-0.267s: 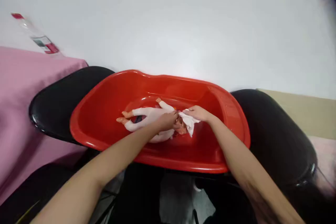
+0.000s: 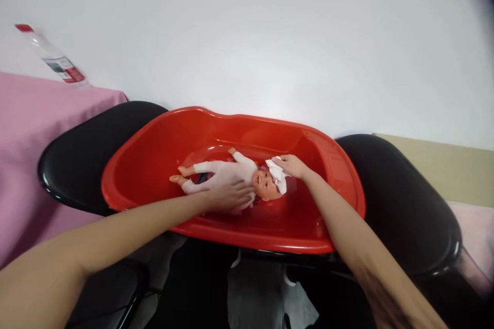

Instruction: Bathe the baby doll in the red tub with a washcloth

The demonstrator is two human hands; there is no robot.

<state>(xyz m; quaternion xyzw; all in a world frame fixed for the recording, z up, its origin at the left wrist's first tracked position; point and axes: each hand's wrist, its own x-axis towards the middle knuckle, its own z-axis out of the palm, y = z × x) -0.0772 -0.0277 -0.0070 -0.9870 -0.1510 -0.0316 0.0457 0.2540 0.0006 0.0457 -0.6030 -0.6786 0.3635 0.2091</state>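
A baby doll (image 2: 219, 172) in a white suit lies on its back in a red baby bathtub (image 2: 135, 175), feet to the left and head to the right. My left hand (image 2: 230, 195) rests with fingers stretched out on the doll's chest and near arm. Pinched in my right hand (image 2: 292, 165) is a crumpled white cloth (image 2: 278, 177), which hangs against the top of the doll's head. Under the doll, something dark and coloured shows only in part.
Black chairs stand at the tub's left (image 2: 85, 149) and right (image 2: 401, 200). A clear plastic bottle (image 2: 57, 59) with a red cap stands on the pink-covered table (image 2: 46, 113) at the left. Behind rises a white wall (image 2: 247, 36).
My left hand has moved from the doll's face down to its chest, and the face now shows. The white cloth stays in my right hand, near the doll's head.
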